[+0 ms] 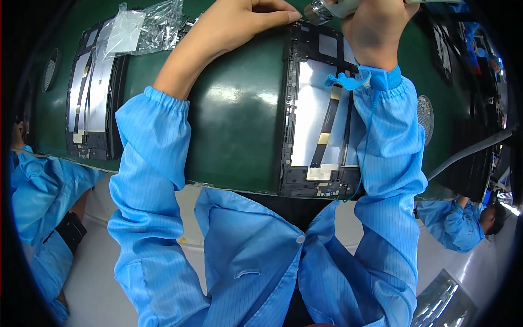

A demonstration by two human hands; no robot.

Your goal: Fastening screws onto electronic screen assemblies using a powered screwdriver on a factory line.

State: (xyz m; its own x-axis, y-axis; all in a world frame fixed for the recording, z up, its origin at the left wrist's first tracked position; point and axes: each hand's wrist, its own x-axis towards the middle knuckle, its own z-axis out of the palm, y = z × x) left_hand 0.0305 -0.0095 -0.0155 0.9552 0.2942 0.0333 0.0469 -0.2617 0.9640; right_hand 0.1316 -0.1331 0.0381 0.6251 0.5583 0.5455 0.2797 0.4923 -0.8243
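Note:
My right hand (376,30) is wrapped round a pale power tool (342,7) with a shiny metal nose. The nose is close to the far left corner of an opened tablet-like device (309,117), and its tip is hard to make out. My left hand (239,22) reaches to that same corner, thumb and finger brought together; whatever they pinch is too small to tell. The device lies back off, showing silver plates, dark ribbon cables and a black frame. My right sleeve covers part of its right side. A blue wrist strap (378,79) circles my right wrist.
A second opened device (90,98) lies left on the green table (234,131), with a clear plastic bag (158,30) over its far end. Round metal grilles (50,70) are set in the tabletop. A grey cable (471,150) runs at right. Co-workers in blue sit at both sides.

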